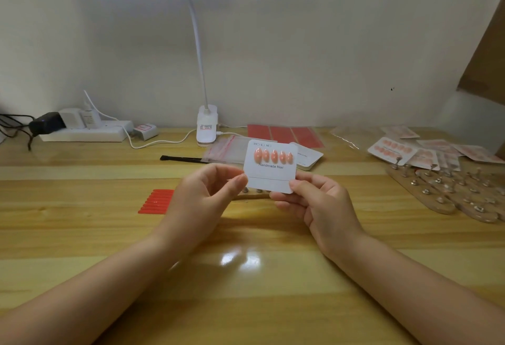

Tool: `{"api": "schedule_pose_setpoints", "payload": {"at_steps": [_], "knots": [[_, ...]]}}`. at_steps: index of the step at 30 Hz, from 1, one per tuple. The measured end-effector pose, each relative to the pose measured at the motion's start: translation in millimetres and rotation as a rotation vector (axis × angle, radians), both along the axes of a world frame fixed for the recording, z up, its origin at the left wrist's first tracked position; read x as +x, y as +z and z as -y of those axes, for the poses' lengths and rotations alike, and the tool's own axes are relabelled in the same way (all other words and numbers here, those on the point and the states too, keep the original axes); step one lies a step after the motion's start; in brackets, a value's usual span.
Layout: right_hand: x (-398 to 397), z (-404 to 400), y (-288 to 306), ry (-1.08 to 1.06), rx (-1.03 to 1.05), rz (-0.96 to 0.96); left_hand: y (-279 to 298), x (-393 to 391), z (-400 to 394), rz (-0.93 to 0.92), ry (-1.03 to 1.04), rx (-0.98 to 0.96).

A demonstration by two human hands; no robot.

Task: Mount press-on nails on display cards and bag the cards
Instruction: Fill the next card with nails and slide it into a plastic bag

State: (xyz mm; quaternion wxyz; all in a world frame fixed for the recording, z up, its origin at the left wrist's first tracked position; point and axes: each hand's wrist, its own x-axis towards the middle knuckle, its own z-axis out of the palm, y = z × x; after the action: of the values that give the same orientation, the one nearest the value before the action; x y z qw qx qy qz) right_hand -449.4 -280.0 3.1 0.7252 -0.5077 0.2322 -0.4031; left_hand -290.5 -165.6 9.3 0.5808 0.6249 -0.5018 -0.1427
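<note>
A white display card (pixel 269 178) printed "Handmade Nail" is held upright above the table. A row of several pink press-on nails (pixel 273 155) sits on its upper half; a clear strip crosses its lower half. My right hand (pixel 318 202) pinches the card's lower right corner between thumb and fingers. My left hand (pixel 207 194) is at the card's left edge, thumb and forefinger pinched together at the end of the strip. Clear zip bags (pixel 226 147) lie behind the card, next to a stack of blank cards (pixel 308 157).
Red adhesive strips (pixel 157 202) lie left of my hands and red sheets (pixel 284 135) at the back. Finished bagged cards (pixel 426 149) and wooden nail stands (pixel 451 194) fill the right. A clip lamp (pixel 207 126), power strip (pixel 82 132) and black tool (pixel 185 158) sit behind.
</note>
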Motion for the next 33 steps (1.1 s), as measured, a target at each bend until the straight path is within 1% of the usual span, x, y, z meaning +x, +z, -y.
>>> {"api": "schedule_pose_setpoints", "payload": {"at_steps": [5, 9, 11, 13, 14, 15, 17, 18, 19, 21, 33], "knots": [[1, -5, 3, 0.083, -0.039, 0.050, 5, -7, -3, -0.064, 0.013, -0.046], [3, -13, 0, 0.140, -0.072, 0.043, 6, -15, -4, -0.025, -0.025, -0.069], [5, -16, -1, 0.139, -0.058, 0.034, 6, -15, -4, 0.013, -0.003, -0.079], [6, -18, -1, 0.137, -0.045, 0.032, 4, -13, -4, 0.122, 0.052, -0.068], [6, -18, -1, 0.138, -0.043, 0.032, 4, -12, -4, 0.217, 0.086, -0.073], [6, -19, -1, 0.139, -0.045, 0.032, 3, -11, -4, 0.348, 0.125, -0.102], [6, -21, -2, 0.143, -0.055, 0.028, 0, -7, -2, 0.681, 0.226, -0.192], [6, -22, -2, 0.147, -0.059, 0.023, -2, -4, -2, 0.817, 0.281, -0.225], [6, -23, -2, 0.152, -0.062, 0.019, -4, -3, -1, 0.902, 0.322, -0.239], [7, -24, -3, 0.160, -0.064, 0.011, -4, -1, -2, 0.948, 0.355, -0.235], [7, -24, -4, 0.179, -0.078, 0.000, -6, 1, -2, 1.018, 0.359, -0.202]]}}
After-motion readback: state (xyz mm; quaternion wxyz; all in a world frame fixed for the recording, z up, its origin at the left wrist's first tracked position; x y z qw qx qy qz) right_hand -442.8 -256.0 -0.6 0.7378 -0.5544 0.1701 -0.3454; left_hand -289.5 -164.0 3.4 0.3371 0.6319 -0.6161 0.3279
